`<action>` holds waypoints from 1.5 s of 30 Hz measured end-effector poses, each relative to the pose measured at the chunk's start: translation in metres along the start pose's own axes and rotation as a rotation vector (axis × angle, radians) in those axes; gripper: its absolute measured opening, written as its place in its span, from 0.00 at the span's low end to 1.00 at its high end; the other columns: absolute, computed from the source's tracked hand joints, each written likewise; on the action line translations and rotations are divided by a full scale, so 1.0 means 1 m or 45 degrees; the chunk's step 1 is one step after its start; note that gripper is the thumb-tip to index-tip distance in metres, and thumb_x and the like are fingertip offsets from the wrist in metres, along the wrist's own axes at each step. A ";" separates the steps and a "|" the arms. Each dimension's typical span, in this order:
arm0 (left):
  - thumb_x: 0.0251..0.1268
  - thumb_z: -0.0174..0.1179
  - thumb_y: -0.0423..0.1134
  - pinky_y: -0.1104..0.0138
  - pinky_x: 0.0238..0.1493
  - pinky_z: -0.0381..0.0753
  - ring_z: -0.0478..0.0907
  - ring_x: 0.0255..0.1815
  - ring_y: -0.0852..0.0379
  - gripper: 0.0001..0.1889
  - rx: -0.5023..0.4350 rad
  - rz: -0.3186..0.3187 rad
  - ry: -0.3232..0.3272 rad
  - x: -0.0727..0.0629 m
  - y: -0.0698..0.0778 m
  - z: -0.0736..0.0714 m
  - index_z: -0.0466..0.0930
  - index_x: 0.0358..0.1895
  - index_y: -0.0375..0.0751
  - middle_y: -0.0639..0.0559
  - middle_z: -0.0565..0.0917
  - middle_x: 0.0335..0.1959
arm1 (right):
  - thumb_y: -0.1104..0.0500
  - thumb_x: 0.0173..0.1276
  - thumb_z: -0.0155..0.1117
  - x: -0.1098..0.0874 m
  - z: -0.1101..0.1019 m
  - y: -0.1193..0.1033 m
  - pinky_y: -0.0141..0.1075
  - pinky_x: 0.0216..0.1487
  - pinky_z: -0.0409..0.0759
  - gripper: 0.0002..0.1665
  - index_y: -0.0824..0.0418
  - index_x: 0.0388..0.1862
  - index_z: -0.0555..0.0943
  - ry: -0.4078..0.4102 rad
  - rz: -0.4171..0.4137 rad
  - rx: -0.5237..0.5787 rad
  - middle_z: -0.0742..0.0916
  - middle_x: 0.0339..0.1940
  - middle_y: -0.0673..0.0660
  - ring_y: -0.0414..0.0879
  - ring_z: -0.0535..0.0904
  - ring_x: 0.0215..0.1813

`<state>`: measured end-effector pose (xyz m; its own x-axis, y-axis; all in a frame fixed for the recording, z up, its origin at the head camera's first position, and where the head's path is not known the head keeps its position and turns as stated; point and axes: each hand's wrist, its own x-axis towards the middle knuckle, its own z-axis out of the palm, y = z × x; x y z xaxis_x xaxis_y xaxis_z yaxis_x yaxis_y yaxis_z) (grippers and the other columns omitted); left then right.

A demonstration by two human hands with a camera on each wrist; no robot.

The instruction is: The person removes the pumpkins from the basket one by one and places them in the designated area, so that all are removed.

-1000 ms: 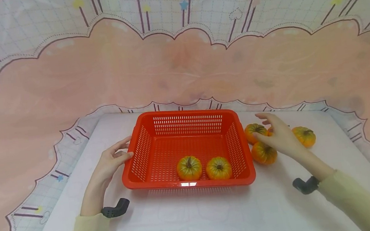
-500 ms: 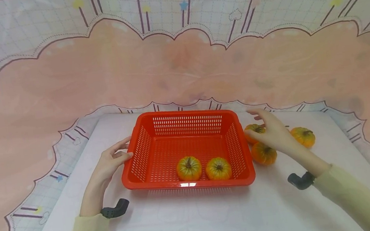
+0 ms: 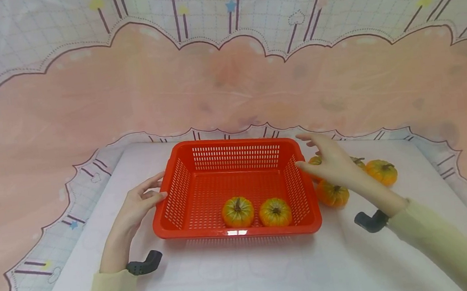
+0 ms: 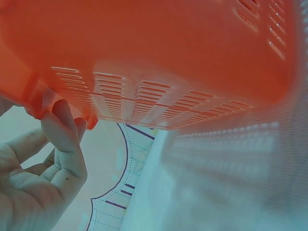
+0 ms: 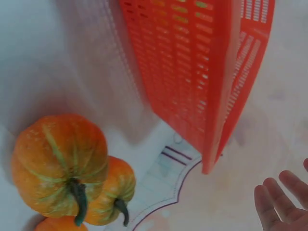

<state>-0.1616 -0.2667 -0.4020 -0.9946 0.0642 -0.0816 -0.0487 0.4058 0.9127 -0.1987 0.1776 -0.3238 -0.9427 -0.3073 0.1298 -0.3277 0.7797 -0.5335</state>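
A red plastic basket with slotted walls stands mid-table, two small orange-yellow pumpkins inside along its near wall. My left hand holds its left rim with thumb and fingertips; the left wrist view shows the fingers tucked up at the rim's notch. Over the right rim hovers my right hand, thumb and fingers spread with nothing between them, thumb tip overlapping the rim. In the right wrist view its fingertips appear at the lower right, away from the basket wall.
Several more pumpkins lie right of the basket: one in front, one at the far right, others partly hidden behind the right hand. The white table backs onto a patterned pink cloth.
My right hand has moved left and slightly away from me, from above the loose pumpkins to the basket's right rim. The left hand, basket and pumpkins stay put.
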 end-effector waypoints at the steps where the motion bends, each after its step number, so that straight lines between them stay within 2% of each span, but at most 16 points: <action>1: 0.67 0.57 0.45 0.67 0.53 0.75 0.79 0.38 0.69 0.34 -0.002 -0.001 -0.001 0.000 0.000 0.000 0.57 0.75 0.48 0.38 0.69 0.63 | 0.50 0.62 0.67 0.001 0.000 -0.002 0.56 0.58 0.76 0.41 0.55 0.72 0.63 -0.004 -0.008 -0.001 0.72 0.69 0.61 0.59 0.71 0.65; 11: 0.68 0.57 0.43 0.70 0.49 0.75 0.79 0.37 0.69 0.33 -0.015 0.000 -0.004 0.000 0.000 -0.001 0.58 0.74 0.47 0.37 0.69 0.62 | 0.50 0.61 0.68 0.009 0.007 -0.015 0.55 0.55 0.78 0.40 0.54 0.71 0.64 -0.038 -0.126 -0.019 0.73 0.68 0.59 0.58 0.72 0.64; 21: 0.67 0.58 0.43 0.72 0.48 0.76 0.78 0.38 0.69 0.33 -0.004 -0.007 0.000 0.000 -0.001 -0.001 0.58 0.74 0.46 0.37 0.69 0.63 | 0.48 0.62 0.67 0.013 0.018 -0.032 0.59 0.64 0.70 0.40 0.53 0.71 0.64 -0.111 -0.174 -0.044 0.71 0.71 0.56 0.56 0.66 0.71; 29: 0.67 0.57 0.41 0.73 0.47 0.76 0.78 0.37 0.69 0.32 -0.022 0.005 -0.004 0.000 -0.001 -0.002 0.59 0.74 0.46 0.37 0.69 0.61 | 0.48 0.60 0.69 0.017 0.026 -0.040 0.56 0.64 0.72 0.40 0.53 0.70 0.66 -0.149 -0.237 -0.073 0.74 0.68 0.56 0.55 0.70 0.68; 36: 0.67 0.57 0.42 0.70 0.50 0.75 0.79 0.38 0.68 0.33 -0.018 0.000 -0.005 0.000 -0.001 -0.002 0.59 0.74 0.47 0.37 0.69 0.62 | 0.46 0.60 0.69 0.017 0.035 -0.046 0.57 0.61 0.74 0.41 0.50 0.71 0.65 -0.232 -0.233 -0.062 0.72 0.69 0.55 0.54 0.68 0.70; 45: 0.67 0.57 0.42 0.68 0.52 0.75 0.78 0.38 0.68 0.33 -0.008 -0.025 0.000 0.000 -0.001 -0.002 0.58 0.74 0.47 0.37 0.69 0.63 | 0.46 0.59 0.69 0.021 0.050 -0.054 0.56 0.62 0.74 0.41 0.47 0.71 0.66 -0.315 -0.285 -0.093 0.73 0.69 0.52 0.53 0.65 0.72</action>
<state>-0.1617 -0.2691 -0.4017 -0.9934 0.0566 -0.0996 -0.0687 0.4014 0.9133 -0.1976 0.1020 -0.3342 -0.8060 -0.5913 0.0258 -0.5369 0.7122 -0.4523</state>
